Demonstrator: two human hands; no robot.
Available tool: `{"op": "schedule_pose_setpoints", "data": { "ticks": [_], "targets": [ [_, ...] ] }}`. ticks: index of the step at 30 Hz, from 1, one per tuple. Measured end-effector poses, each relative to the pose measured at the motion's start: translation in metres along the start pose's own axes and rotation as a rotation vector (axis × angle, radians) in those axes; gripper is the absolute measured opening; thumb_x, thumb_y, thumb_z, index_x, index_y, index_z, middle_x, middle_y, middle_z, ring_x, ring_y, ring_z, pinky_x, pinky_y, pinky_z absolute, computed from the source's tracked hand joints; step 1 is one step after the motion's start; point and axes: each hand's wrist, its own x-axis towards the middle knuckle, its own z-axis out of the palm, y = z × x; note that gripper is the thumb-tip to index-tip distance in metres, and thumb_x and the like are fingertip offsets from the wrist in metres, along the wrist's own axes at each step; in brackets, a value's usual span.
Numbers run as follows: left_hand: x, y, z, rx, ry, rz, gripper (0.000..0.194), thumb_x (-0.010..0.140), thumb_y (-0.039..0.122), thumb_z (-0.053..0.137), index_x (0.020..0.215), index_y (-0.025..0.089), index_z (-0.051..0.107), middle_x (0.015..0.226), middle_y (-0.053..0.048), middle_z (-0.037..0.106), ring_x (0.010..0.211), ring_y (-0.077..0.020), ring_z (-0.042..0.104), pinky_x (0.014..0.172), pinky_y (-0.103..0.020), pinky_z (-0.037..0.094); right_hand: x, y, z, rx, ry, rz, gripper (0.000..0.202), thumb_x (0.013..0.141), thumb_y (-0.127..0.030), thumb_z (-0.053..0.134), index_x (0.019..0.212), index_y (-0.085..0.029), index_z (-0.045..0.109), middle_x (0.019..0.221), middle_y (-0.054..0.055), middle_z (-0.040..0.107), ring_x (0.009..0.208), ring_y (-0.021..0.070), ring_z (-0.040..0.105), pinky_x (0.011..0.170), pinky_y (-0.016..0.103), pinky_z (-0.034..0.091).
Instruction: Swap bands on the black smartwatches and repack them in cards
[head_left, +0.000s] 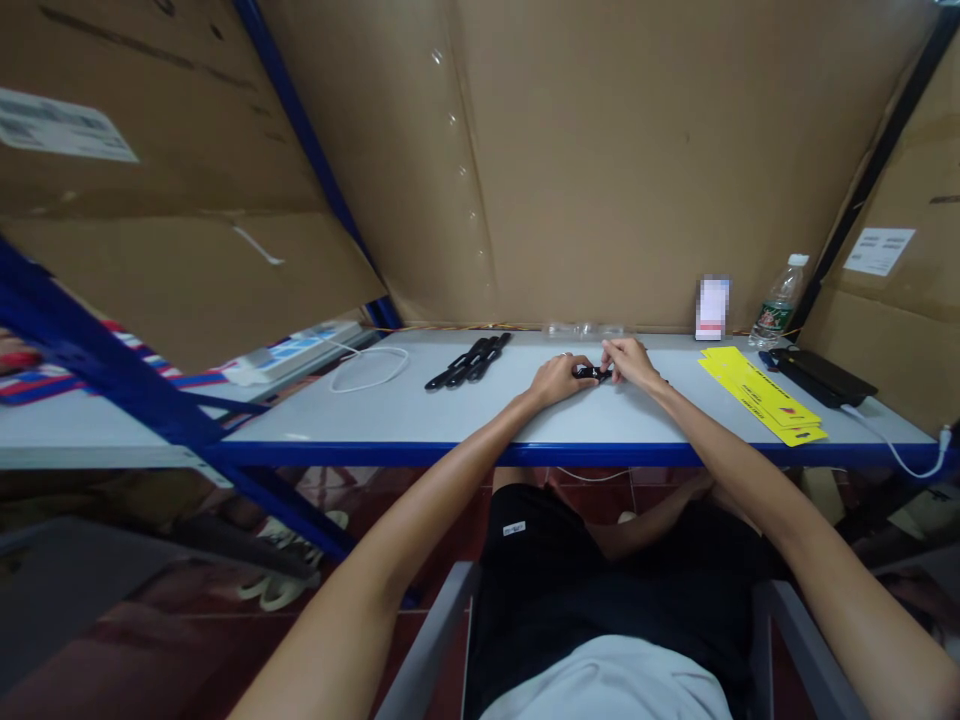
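At the middle of the white tabletop, my left hand (555,380) is closed around one end of a small black object (592,373). Its kind is too small to tell, and the fingers cover part of it. My right hand (630,362) is at the object's other end, fingers bent and drawn together against it. To the left of my hands lie several slim, black, handle-like items (469,362) side by side. Just behind my hands are clear plastic pieces (585,330).
Yellow printed cards (761,395) lie at right, beside a black case-like device (823,377) with a white cable. A phone (712,308) and plastic bottle (776,305) stand behind. A looped white cable (370,370) and power strip (300,352) are left. Cardboard (585,160) walls the back.
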Motion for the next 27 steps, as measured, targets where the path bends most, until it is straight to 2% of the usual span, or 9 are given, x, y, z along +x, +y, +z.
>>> {"op": "schedule_pose_setpoints", "data": {
  "ticks": [5, 8, 13, 18, 22, 27],
  "targets": [
    [0.000, 0.000, 0.000, -0.002, -0.007, -0.001, 0.039, 0.088, 0.053, 0.070, 0.117, 0.028, 0.077, 0.098, -0.007, 0.074, 0.091, -0.0246, 0.067, 0.078, -0.030, 0.046, -0.002, 0.000, 0.001, -0.001, -0.026, 0.024, 0.039, 0.108, -0.034, 0.051, 0.076, -0.015, 0.061, 0.068, 0.005, 0.075, 0.035, 0.0073, 0.056, 0.036, 0.016, 0.043],
    [0.000, 0.000, -0.001, -0.004, -0.011, -0.005, 0.040, 0.087, 0.052, 0.071, 0.118, 0.028, 0.077, 0.100, -0.006, 0.074, 0.092, -0.0246, 0.067, 0.078, -0.030, 0.047, -0.002, -0.001, 0.001, -0.025, -0.004, -0.020, 0.041, 0.108, -0.035, 0.050, 0.076, -0.014, 0.064, 0.072, 0.006, 0.076, 0.036, 0.0067, 0.057, 0.037, 0.015, 0.043],
    [0.001, -0.001, 0.000, -0.009, -0.010, -0.012, 0.041, 0.087, 0.052, 0.071, 0.119, 0.027, 0.076, 0.102, -0.006, 0.075, 0.094, -0.0247, 0.068, 0.079, -0.030, 0.047, -0.001, 0.003, 0.002, -0.051, -0.029, -0.019, 0.047, 0.107, -0.046, 0.051, 0.077, -0.014, 0.068, 0.062, 0.004, 0.071, 0.039, 0.0092, 0.060, 0.039, 0.016, 0.046],
    [0.001, -0.001, 0.000, 0.002, -0.014, -0.023, 0.042, 0.088, 0.052, 0.072, 0.121, 0.027, 0.077, 0.103, -0.007, 0.075, 0.094, -0.0244, 0.068, 0.078, -0.030, 0.047, 0.002, 0.010, 0.003, -0.038, -0.062, -0.087, 0.052, 0.105, -0.054, 0.050, 0.078, -0.014, 0.069, 0.057, 0.002, 0.068, 0.039, 0.0098, 0.059, 0.039, 0.017, 0.045],
    [0.001, 0.000, -0.001, -0.001, -0.013, -0.016, 0.040, 0.088, 0.052, 0.071, 0.119, 0.027, 0.077, 0.102, -0.007, 0.075, 0.093, -0.0245, 0.068, 0.077, -0.030, 0.046, 0.004, 0.012, 0.003, -0.086, -0.046, -0.100, 0.051, 0.105, -0.051, 0.050, 0.074, -0.015, 0.066, 0.050, 0.000, 0.062, 0.038, 0.0099, 0.058, 0.040, 0.016, 0.042],
    [0.000, 0.002, -0.002, -0.002, -0.009, -0.013, 0.040, 0.088, 0.051, 0.070, 0.118, 0.027, 0.078, 0.101, -0.007, 0.075, 0.092, -0.0247, 0.068, 0.077, -0.030, 0.046, 0.002, 0.010, 0.004, -0.051, -0.040, -0.120, 0.044, 0.106, -0.042, 0.049, 0.074, -0.015, 0.062, 0.068, 0.005, 0.074, 0.038, 0.0078, 0.057, 0.040, 0.016, 0.042]
  ]
}}
